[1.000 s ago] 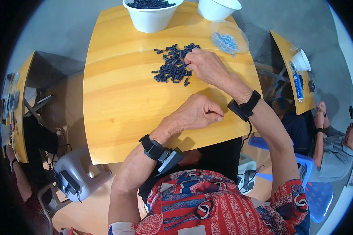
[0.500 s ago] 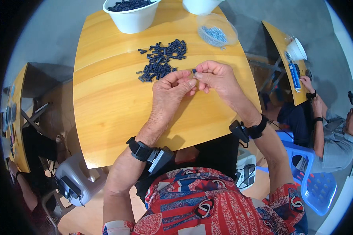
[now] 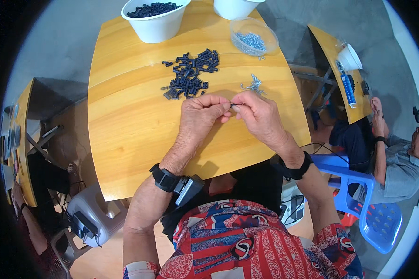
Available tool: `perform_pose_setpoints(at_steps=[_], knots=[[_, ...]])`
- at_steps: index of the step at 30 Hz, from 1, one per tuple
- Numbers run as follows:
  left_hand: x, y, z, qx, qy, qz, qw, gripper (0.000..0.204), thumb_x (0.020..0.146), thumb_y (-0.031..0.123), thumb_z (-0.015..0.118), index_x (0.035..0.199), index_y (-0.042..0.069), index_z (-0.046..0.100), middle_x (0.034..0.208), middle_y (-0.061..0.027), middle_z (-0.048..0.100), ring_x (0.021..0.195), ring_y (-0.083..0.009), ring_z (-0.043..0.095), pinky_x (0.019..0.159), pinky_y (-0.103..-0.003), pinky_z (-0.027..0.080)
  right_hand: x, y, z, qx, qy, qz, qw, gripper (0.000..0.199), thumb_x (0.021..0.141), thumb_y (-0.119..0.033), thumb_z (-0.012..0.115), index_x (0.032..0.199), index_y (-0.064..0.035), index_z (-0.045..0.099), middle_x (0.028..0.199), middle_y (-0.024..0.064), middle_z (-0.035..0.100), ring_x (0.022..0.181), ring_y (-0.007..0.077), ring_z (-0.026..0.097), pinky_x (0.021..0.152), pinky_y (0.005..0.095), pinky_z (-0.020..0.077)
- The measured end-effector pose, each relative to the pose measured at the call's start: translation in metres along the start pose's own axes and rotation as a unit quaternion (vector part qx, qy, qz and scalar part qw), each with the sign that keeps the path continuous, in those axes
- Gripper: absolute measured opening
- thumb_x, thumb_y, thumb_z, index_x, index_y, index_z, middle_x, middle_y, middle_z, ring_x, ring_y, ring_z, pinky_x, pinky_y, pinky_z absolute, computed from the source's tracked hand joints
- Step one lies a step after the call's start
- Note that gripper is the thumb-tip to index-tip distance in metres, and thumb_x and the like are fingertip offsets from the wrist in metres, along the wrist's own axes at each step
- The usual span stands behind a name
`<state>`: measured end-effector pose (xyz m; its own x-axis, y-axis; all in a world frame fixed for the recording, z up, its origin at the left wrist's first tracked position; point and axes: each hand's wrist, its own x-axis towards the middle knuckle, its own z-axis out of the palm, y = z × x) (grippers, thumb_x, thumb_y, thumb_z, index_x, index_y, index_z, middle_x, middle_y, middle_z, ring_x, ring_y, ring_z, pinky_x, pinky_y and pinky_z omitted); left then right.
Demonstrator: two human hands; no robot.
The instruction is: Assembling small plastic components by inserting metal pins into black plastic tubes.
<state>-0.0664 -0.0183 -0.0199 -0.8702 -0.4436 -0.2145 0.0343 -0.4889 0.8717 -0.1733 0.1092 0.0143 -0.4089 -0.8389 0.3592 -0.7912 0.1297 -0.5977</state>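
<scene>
In front of me, over the wooden table [image 3: 125,153], my two hands meet fingertip to fingertip. A small black plastic piece [image 3: 233,106] sits between them, mostly covered by the fingers. My left hand [image 3: 202,114] pinches it from the left, thumb against forefinger. From the other side, the thumb and forefinger of my right hand [image 3: 260,116] close on it. Just beyond my left hand lies a loose pile of short black plastic pieces [image 3: 188,76]. Beyond my right hand is a little heap of silver screws [image 3: 253,84].
A white tub [image 3: 156,25] full of black pieces stands at the far left, another white tub [image 3: 237,8] beside it. A clear round bowl [image 3: 253,39] holds more silver screws. To the right, a person [image 3: 395,158] sits at another table [image 3: 330,60] near a blue stool [image 3: 379,218].
My right hand has come nearer to me and turned, uncovering the silver screw heap. The black piece moved with the fingertips and is more hidden. My left hand barely shifted.
</scene>
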Motion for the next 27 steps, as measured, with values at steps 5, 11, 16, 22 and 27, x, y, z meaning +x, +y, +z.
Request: perform_pose_setpoints(at_steps=[5, 11, 16, 22, 27], knots=[[-0.003, 0.003, 0.003, -0.045, -0.033, -0.038, 0.998, 0.011, 0.085, 0.001, 0.062, 0.095, -0.001, 0.066, 0.084, -0.0079, 0.068, 0.069, -0.0119, 0.064, 0.064, -0.022, 0.053, -0.004, -0.009, 0.002, 0.145, 0.038, 0.128, 0.98, 0.008, 0.082, 0.0, 0.061, 0.089, 0.0017, 0.058, 0.077, 0.0081, 0.063, 0.066, 0.0144, 0.063, 0.058, 0.0266, 0.0513], [-0.005, 0.006, 0.005, -0.083, -0.049, -0.08, 0.992, 0.013, 0.086, 0.002, 0.062, 0.098, -0.003, 0.065, 0.087, -0.0099, 0.068, 0.075, -0.0135, 0.066, 0.068, -0.022, 0.054, -0.004, -0.011, -0.001, 0.195, 0.046, 0.157, 0.967, 0.005, 0.081, 0.0, 0.064, 0.086, 0.0012, 0.061, 0.075, 0.0072, 0.063, 0.066, 0.0137, 0.062, 0.058, 0.0245, 0.0505], [-0.006, 0.007, 0.006, -0.029, -0.065, -0.067, 0.995, 0.016, 0.084, 0.004, 0.065, 0.099, -0.002, 0.065, 0.086, -0.0088, 0.068, 0.073, -0.0134, 0.065, 0.065, -0.023, 0.054, -0.01, -0.009, -0.004, 0.086, 0.063, 0.059, 0.993, 0.004, 0.081, 0.0, 0.063, 0.084, 0.0006, 0.062, 0.074, 0.0073, 0.061, 0.066, 0.0143, 0.062, 0.057, 0.0253, 0.0487], [-0.007, 0.004, 0.004, 0.014, -0.082, -0.069, 0.994, 0.014, 0.083, 0.005, 0.067, 0.095, -0.003, 0.066, 0.081, -0.008, 0.068, 0.068, -0.0123, 0.063, 0.061, -0.023, 0.052, -0.017, -0.008, -0.011, 0.166, 0.014, 0.132, 0.977, 0.006, 0.083, -0.001, 0.061, 0.087, 0.0022, 0.062, 0.074, 0.0063, 0.062, 0.062, 0.0129, 0.06, 0.055, 0.0246, 0.0472], [-0.009, 0.004, 0.006, 0.091, -0.149, -0.085, 0.981, 0.011, 0.083, 0.006, 0.068, 0.09, -0.003, 0.067, 0.076, -0.0077, 0.066, 0.065, -0.0112, 0.062, 0.059, -0.024, 0.052, 0.008, 0.005, -0.02, 0.268, -0.005, 0.237, 0.934, 0.013, 0.085, -0.007, 0.059, 0.091, 0.0046, 0.062, 0.075, 0.0053, 0.063, 0.059, 0.0109, 0.059, 0.054, 0.0244, 0.0465]])
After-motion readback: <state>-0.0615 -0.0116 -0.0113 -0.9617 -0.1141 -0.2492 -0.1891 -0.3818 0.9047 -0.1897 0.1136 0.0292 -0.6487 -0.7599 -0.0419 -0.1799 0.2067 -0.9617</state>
